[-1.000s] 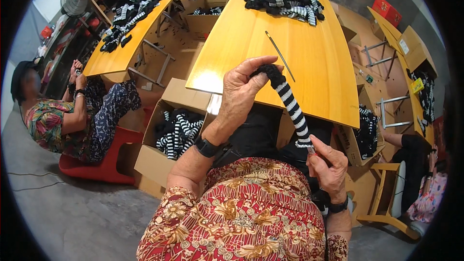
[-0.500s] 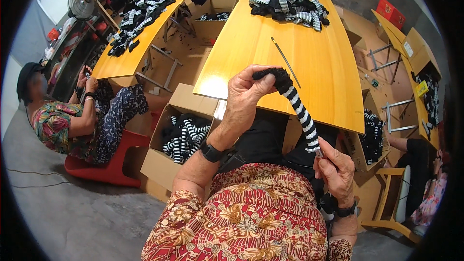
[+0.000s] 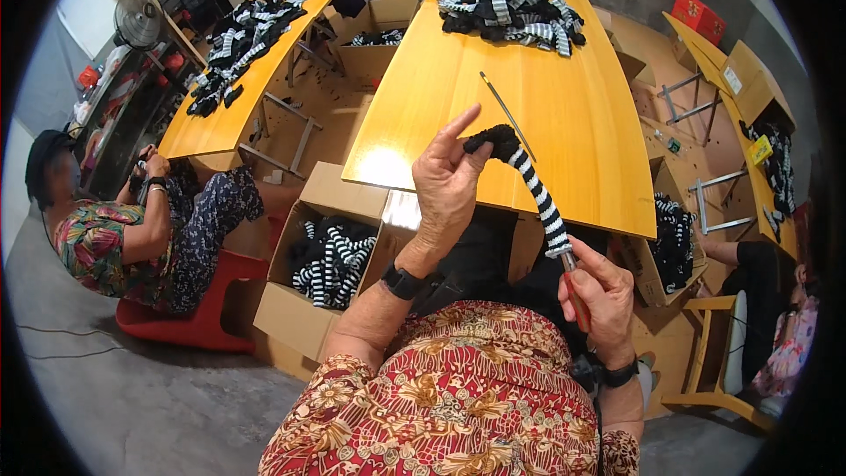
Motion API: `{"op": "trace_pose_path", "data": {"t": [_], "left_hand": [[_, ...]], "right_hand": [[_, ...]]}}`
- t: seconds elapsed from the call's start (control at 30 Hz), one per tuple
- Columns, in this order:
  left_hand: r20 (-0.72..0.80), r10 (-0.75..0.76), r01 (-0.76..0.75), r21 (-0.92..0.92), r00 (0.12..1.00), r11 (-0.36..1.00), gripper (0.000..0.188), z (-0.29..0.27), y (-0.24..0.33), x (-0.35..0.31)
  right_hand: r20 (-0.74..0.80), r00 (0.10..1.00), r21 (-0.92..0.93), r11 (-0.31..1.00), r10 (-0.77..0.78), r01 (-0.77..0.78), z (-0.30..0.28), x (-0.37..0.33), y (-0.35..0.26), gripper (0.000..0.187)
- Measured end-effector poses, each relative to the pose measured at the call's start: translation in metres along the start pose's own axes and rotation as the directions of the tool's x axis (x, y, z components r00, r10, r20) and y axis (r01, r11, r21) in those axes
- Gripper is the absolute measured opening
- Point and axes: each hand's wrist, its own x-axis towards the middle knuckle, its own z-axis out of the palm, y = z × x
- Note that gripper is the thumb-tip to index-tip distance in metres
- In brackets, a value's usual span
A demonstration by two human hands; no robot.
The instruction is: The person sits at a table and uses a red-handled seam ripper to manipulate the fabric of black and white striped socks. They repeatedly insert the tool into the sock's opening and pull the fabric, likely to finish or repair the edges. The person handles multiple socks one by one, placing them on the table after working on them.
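Note:
My left hand (image 3: 447,183) pinches the black end of a narrow, black-and-white striped knitted tube (image 3: 544,203) between thumb and fingers, with the index finger stretched away. The tube curves down to the right, its white edge just above my right hand (image 3: 606,301). That hand is closed round a red-handled tool (image 3: 577,297). The tool's metal neck runs into the tube's lower end, and the rest of its shaft is hidden. Beyond my hands, a thin dark rod with a yellowish end (image 3: 507,115) lies on the yellow table (image 3: 397,115).
Striped knitted pieces form a pile (image 3: 511,9) at the table's far end. An open carton (image 3: 291,322) stands at my left, another (image 3: 648,269) at my right, both holding knitted pieces. A person (image 3: 123,229) sits on a red chair (image 3: 203,317) at another table.
More of the red handle shows below the tube. My left index finger has straightened outward. My right hand has shifted slightly down and left; the whole view has shifted a little.

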Motion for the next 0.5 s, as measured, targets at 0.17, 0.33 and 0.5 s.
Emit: {"op": "trace_pose_path", "data": {"t": [0.17,0.33,0.5], "left_hand": [[0.156,-0.105,0.137,-0.213,0.982,0.967,0.042,-0.002,0.002,0.011],[0.175,-0.181,0.239,-0.413,0.968,0.879,0.025,-0.005,0.013,0.012],[0.109,-0.164,0.19,-0.319,0.98,0.928,0.021,-0.004,0.015,0.014]], "right_hand": [[0.043,0.991,-0.256,0.957,-0.13,0.137,-0.004,0.006,0.002,0.035],[0.088,0.989,-0.208,0.969,-0.119,0.135,-0.008,0.007,0.001,0.037],[0.134,0.986,-0.326,0.936,-0.097,0.136,-0.014,-0.002,0.0,0.038]]}}
